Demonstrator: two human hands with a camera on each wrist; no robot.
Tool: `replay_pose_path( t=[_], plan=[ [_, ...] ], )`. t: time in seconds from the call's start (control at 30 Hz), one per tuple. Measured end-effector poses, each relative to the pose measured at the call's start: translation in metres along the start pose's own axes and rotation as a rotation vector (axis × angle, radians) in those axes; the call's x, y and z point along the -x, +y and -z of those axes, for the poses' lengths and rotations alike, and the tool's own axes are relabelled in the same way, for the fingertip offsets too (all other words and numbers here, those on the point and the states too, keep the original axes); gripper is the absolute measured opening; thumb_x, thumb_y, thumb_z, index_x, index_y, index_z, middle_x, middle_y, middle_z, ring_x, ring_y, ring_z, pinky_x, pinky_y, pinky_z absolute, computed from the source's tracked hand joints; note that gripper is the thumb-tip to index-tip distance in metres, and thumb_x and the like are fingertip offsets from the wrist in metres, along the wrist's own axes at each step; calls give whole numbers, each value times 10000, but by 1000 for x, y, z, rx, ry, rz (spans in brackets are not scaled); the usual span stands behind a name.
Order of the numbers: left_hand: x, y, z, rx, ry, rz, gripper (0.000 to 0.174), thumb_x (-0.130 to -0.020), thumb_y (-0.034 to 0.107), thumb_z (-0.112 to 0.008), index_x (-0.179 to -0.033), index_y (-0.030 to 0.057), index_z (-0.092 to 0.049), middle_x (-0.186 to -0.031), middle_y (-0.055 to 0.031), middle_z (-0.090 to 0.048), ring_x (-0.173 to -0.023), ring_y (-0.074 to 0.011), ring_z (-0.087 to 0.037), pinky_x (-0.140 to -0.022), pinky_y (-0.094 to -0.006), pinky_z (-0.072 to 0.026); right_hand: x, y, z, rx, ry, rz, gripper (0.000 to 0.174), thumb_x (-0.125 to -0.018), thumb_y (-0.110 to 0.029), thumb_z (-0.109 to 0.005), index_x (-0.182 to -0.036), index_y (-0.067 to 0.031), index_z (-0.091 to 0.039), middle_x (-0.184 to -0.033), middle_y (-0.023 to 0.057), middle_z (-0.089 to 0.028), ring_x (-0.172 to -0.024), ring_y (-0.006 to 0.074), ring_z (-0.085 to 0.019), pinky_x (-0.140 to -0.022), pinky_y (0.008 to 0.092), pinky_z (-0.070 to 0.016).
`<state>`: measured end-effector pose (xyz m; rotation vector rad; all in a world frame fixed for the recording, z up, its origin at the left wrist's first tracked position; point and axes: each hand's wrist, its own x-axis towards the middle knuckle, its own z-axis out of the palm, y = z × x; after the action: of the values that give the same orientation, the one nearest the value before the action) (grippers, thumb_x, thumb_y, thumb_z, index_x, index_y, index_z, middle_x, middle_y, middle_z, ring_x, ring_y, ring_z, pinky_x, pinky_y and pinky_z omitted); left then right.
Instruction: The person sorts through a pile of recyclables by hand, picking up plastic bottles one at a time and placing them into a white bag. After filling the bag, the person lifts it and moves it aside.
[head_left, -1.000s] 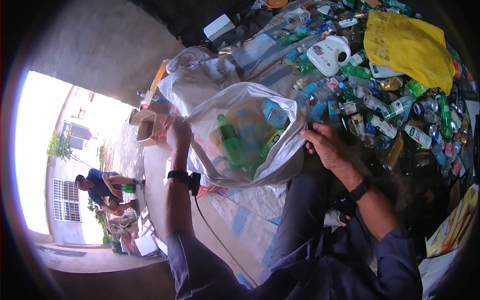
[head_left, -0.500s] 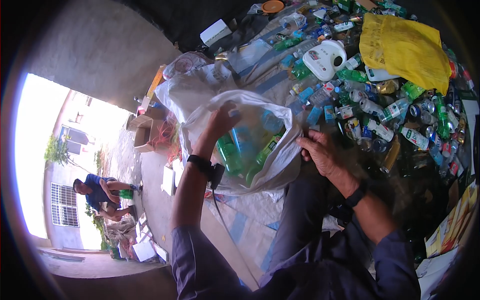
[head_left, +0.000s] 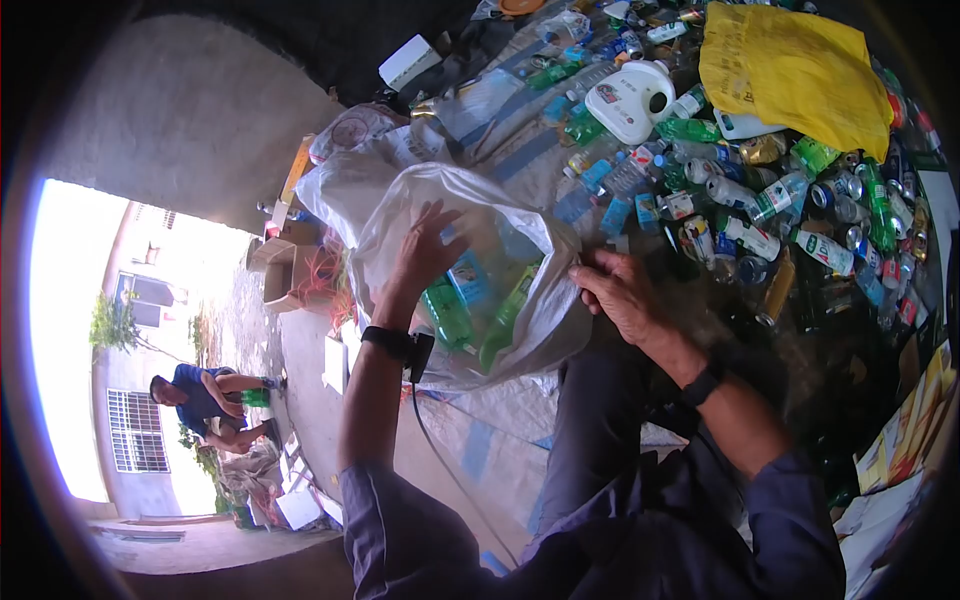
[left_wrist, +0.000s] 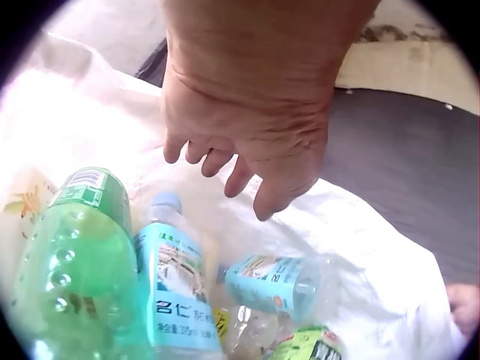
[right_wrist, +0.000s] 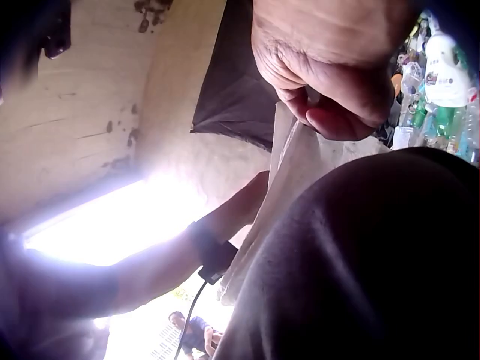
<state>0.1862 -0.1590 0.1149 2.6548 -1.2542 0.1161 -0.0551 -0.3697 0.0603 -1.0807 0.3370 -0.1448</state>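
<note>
A white woven sack (head_left: 555, 335) stands with its mouth wide, and plastic bottles lie inside. My left hand (head_left: 428, 248) reaches into the mouth with fingers apart and nothing in them. In the left wrist view that hand (left_wrist: 244, 127) hangs above a green bottle (left_wrist: 71, 270), a blue-labelled water bottle (left_wrist: 176, 289) and a smaller blue-labelled bottle (left_wrist: 274, 285). A bright green label (left_wrist: 309, 345) shows at the bottom edge. My right hand (head_left: 625, 298) pinches the sack's right rim between thumb and fingers; the right wrist view shows its fold of sack cloth (right_wrist: 283, 139) under the fingers.
Bottles and cans (head_left: 745, 215) cover the ground to the right, with a white jug (head_left: 625, 105) and a yellow sack (head_left: 790, 75) on top. A cardboard box (head_left: 283, 270) stands to the left. Farther off a person (head_left: 205, 400) sits low. My knee (right_wrist: 345, 247) is beside the sack.
My left hand has moved from the sack's left rim into its mouth, over the bottles, and its fingers have spread. The right hand keeps its pinch on the rim.
</note>
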Motion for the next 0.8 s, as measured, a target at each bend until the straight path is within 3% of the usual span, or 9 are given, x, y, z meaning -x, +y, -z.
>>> replay_pose_path(
  t=[0.03, 0.1, 0.13, 0.17, 0.23, 0.37, 0.43, 0.6, 0.8],
  plan=[
    [2, 3, 1, 1, -2, 0, 462, -845, 270, -755, -1270, 105, -680, -1417, -233, -571, -1339, -387, -520, -1099, -439, -436, 0, 2, 1, 0, 1, -2, 182, -936, -170, -660, -988, -1, -703, -698, -30, -599, -588, 37, -535, -538, 216, -436],
    [7, 6, 7, 189, -378, 18, 459, -839, 269, -753, -1265, 112, -680, -1441, -215, -556, -1382, -394, -478, -1110, -445, -429, -1, 4, 3, 17, -3, 11, 190, -936, -173, -659, -1000, -1, -708, -703, -30, -602, -594, 37, -539, -533, 214, -436],
    [8, 9, 10, 152, -428, 112, 509, -842, 268, -773, -1292, 64, -652, -1497, -207, -506, -1417, -366, -452, -1138, -434, -412, -1, 4, 3, 19, -6, 11, 190, -936, -173, -659, -1000, -1, -708, -703, -30, -602, -594, 37, -539, -533, 214, -436],
    [11, 9, 10, 152, -428, 112, 509, -842, 268, -773, -1292, 64, -652, -1497, -207, -506, -1417, -366, -452, -1138, -434, -412, -1, 5, 4, 9, 1, 1, 196, -935, -176, -658, -1008, 0, -710, -704, -30, -602, -594, 37, -539, -530, 214, -436],
    [23, 7, 10, 55, -123, -7, 505, -835, 239, -781, -1295, 77, -653, -1474, -191, -538, -1379, -361, -499, -1129, -426, -422, 0, 7, 6, -3, 9, -14, 203, -935, -178, -658, -1016, 0, -712, -704, -30, -602, -595, 37, -539, -527, 213, -435],
    [52, 20, 25, -4, -183, -24, 500, -832, 208, -783, -1302, 94, -656, -1464, -210, -541, -1371, -370, -503, -1131, -428, -420, 0, 5, 7, 18, 12, -6, 215, -928, -187, -664, -1023, -1, -714, -705, -28, -599, -596, 40, -540, -513, 213, -429],
    [68, 25, 26, 206, -395, 97, 467, -817, 216, -773, -1260, 100, -682, -1427, -182, -571, -1351, -393, -502, -1119, -450, -424, 2, 3, 6, 34, 5, 1, 218, -925, -191, -666, -1023, -2, -714, -708, -26, -600, -596, 41, -541, -509, 212, -428],
    [93, 24, 20, 108, -200, -117, 451, -815, 172, -769, -1255, 112, -687, -1338, -181, -628, -1272, -384, -567, -1079, -445, -460, 0, 12, 8, -2, -4, -7, 213, -920, -200, -673, -1004, -9, -717, -733, -13, -621, -606, 51, -560, -506, 222, -437],
    [122, 98, 38, 343, -76, 41, 427, -834, 78, -759, -1232, -28, -650, -1311, -244, -641, -1277, -389, -588, -1066, -422, -468, 3, 18, 16, 69, 36, 119, 220, -899, -226, -666, -896, -6, -678, -700, 11, -638, -597, 74, -577, -522, 261, -462]
  ],
)
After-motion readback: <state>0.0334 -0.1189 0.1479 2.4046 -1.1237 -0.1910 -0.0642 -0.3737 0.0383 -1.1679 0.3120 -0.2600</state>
